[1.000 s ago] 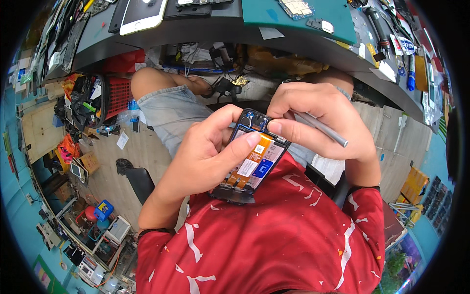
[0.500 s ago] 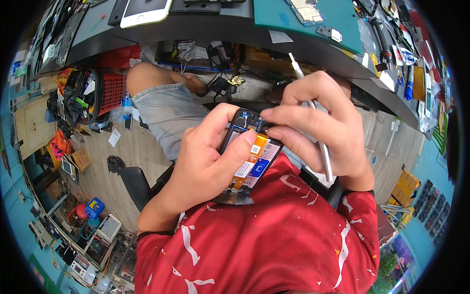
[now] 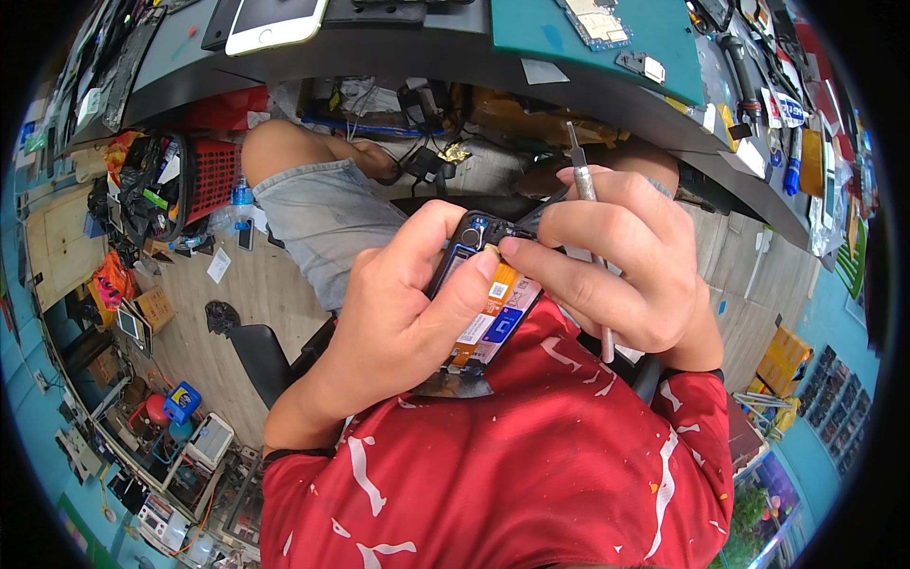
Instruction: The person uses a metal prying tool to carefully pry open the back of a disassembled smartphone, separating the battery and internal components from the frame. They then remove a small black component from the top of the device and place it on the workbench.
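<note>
My left hand (image 3: 403, 294) grips an opened smartphone (image 3: 502, 327) by its left side, thumb lying across its inner parts. With the back cover off, an orange flex cable (image 3: 502, 281) and a blue patch show along the phone's middle. Small dark parts sit at its upper end. The index fingertip of my right hand (image 3: 630, 261) presses near the phone's upper right part, beside my left thumb. A slim silver screwdriver-like tool (image 3: 585, 185) with a thin tip is tucked among the right-hand fingers, its tip pointing up and away from the phone. My right thumb is mostly hidden.
Ahead is a grey workbench (image 3: 379, 52) with a white phone (image 3: 275, 21), a green mat (image 3: 531, 43) and a circuit board (image 3: 597, 21). A red basket (image 3: 213, 180) stands on the floor at left. A chair armrest (image 3: 261, 360) is near my left elbow.
My right hand has shifted slightly left and lower, its index finger now nearer my left thumb. The silver tool has turned more upright. The left hand and the phone have hardly moved.
</note>
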Motion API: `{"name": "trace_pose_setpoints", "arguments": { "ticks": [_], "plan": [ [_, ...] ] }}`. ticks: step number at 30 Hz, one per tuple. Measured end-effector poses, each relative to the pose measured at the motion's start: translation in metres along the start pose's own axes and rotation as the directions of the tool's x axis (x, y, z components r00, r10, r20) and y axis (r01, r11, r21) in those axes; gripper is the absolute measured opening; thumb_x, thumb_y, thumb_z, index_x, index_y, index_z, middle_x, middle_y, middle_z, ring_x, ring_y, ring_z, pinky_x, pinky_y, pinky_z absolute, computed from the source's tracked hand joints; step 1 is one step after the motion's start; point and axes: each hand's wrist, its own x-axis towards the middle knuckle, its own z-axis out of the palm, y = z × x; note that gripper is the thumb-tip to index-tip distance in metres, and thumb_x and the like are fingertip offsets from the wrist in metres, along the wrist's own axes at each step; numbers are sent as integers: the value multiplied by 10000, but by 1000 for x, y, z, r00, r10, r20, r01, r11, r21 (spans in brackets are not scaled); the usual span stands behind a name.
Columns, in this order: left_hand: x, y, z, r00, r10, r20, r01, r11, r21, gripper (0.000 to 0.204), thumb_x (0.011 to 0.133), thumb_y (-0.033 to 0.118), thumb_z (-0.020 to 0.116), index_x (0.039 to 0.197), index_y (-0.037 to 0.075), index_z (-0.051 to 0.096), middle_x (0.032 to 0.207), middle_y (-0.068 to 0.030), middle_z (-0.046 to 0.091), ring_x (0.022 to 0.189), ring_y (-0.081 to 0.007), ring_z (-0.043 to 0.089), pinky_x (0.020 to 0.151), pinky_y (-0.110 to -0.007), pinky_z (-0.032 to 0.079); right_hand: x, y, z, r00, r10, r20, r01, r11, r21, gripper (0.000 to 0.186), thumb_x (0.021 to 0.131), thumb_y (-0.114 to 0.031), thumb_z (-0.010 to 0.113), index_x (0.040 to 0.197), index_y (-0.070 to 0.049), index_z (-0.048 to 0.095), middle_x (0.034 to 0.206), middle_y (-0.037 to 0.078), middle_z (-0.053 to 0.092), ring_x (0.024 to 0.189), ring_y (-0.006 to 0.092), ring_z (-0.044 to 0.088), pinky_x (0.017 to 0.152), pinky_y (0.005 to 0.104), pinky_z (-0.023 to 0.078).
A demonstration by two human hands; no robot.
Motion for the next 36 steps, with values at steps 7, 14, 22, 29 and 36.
{"name": "trace_pose_setpoints", "arguments": {
  "ticks": [7,14,22,29,36],
  "plan": [
    [4,1,2,999,33,12,-33,999,17,181,1177,107,603,1302,-23,629,1139,-45,740,1015,-49,687,872,-241,575,0,5,-3,1000,18,22,-20,998,56,406,662,-198,865,1052,-82,868,1013,53,684,861,280,679,833,456,651],
    [9,-6,8,988,143,-63,-143,990,13,185,1151,176,657,1228,8,663,915,-74,799,852,-81,752,728,-297,589,5,6,-2,992,128,20,-130,976,177,354,670,-112,897,1009,-61,813,1012,87,671,865,293,675,786,429,599],
    [7,-6,14,984,150,-101,-140,985,99,202,1143,187,677,1227,5,663,909,-115,782,819,-144,784,694,-331,590,8,-1,-4,971,240,9,-235,941,242,344,678,-12,909,997,-36,783,1014,111,669,871,285,659,719,396,518],
    [7,-5,16,983,144,-118,-130,985,118,192,1137,175,681,1223,5,657,891,-127,767,806,-161,785,692,-348,589,6,-2,-3,967,252,21,-249,935,253,335,690,1,905,997,-26,775,1004,118,662,872,291,656,713,391,518],
    [6,-1,12,992,118,-47,-109,981,161,178,1165,124,630,1268,-22,636,1019,-90,781,916,-91,744,774,-271,586,7,-2,-7,954,282,96,-298,898,322,344,714,2,904,1020,-21,749,1041,136,647,905,307,649,760,398,528]
  ]
}}
